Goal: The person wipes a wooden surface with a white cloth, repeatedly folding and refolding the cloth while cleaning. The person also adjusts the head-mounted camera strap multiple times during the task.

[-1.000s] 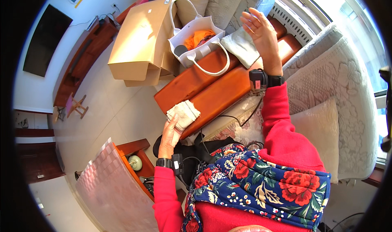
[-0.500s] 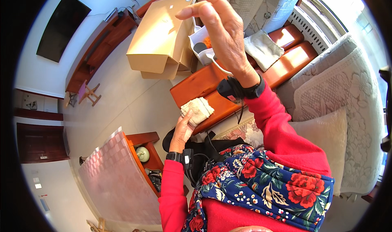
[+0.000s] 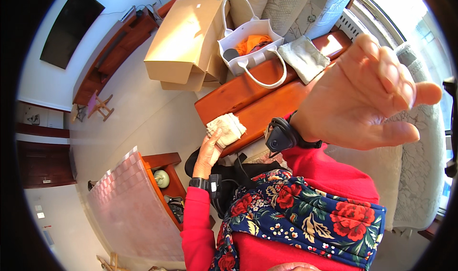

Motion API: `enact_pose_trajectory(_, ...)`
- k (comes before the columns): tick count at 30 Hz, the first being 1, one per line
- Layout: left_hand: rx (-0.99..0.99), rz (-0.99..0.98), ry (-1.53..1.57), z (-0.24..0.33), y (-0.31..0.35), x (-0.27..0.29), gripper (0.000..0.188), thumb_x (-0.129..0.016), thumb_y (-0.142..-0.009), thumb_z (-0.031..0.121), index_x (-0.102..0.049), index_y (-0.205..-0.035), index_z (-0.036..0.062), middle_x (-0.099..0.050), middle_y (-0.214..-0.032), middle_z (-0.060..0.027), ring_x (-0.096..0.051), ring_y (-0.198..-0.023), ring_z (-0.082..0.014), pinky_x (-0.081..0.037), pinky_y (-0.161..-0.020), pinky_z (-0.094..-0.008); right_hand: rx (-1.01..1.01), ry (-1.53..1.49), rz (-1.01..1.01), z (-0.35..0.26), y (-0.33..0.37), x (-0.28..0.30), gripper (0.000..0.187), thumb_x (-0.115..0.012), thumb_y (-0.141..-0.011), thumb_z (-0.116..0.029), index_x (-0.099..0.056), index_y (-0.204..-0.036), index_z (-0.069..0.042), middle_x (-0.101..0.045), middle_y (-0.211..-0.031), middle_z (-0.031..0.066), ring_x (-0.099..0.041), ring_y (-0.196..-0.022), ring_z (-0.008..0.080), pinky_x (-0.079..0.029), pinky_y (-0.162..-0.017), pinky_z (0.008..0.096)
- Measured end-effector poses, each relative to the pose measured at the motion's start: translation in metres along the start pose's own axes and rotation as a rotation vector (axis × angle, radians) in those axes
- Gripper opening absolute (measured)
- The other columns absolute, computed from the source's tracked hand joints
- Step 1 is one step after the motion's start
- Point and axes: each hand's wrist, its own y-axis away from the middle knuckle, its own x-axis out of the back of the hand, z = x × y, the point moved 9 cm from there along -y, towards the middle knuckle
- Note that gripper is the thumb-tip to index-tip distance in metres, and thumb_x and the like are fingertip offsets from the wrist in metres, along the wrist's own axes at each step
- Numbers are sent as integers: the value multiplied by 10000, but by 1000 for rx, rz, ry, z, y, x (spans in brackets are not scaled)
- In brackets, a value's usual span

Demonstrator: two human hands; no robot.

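Observation:
My left hand (image 3: 208,152) is wrapped round a folded cream cloth (image 3: 227,129). The cloth rests at the edge of the polished red-brown wooden bench (image 3: 257,107), or just above it. Raised high and close to the view, my right hand (image 3: 367,99) holds nothing; its fingers are apart and a little bent. Behind it, part of the bench and the covered seat is hidden. Farther along the bench lies a pale folded towel (image 3: 305,58), next to a white handled bag (image 3: 250,39) with an orange item inside.
A large cardboard box (image 3: 183,37) stands beyond the bench with its flaps open. At lower left is a table under a checked cover (image 3: 129,209), with a pale green round object (image 3: 161,179) on its shelf. A small folding stool (image 3: 99,106) sits farther off.
My right hand has swung right and down from over the bag, turning its palm into view and uncovering the bag. My left hand keeps the cloth in about the same place.

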Motion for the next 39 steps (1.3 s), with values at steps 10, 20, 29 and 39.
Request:
enact_pose_trajectory(10,0,-49,0,-2,-2,0,469,-626,-933,169,-459,-1341,11,-551,-1332,-103,-553,-1210,-237,-431,-1064,-396,-323,-842,382,23,-12,21,257,-458,-974,-153,-472,-1180,0,-633,-711,15,-586,-533,130,-452,-494,249)
enact_pose_trajectory(20,-8,-14,-14,-3,-3,9,475,-620,-936,168,-446,-1351,14,-550,-1328,-101,-552,-1210,-240,-434,-1062,-403,-509,-1197,698,71,5,45,285,-515,-952,-185,-493,-1185,-23,-616,-679,54,-566,-491,153,-458,-433,264)
enact_pose_trajectory(29,33,25,-35,-5,-4,10,481,-639,-922,154,-452,-1341,12,-561,-1311,-102,-567,-1191,-234,-450,-1048,-399,-557,-1469,737,91,14,30,290,-523,-947,-183,-490,-1189,-27,-611,-675,66,-557,-470,158,-466,-418,276)
enact_pose_trajectory(39,47,41,-45,-4,-3,8,485,-646,-919,161,-458,-1335,-1,-562,-1311,-103,-563,-1195,-233,-443,-1054,-394,-570,-1717,316,54,0,-25,154,-502,-898,-64,-626,-897,27,-601,-651,163,-562,-454,241,-450,-381,316)
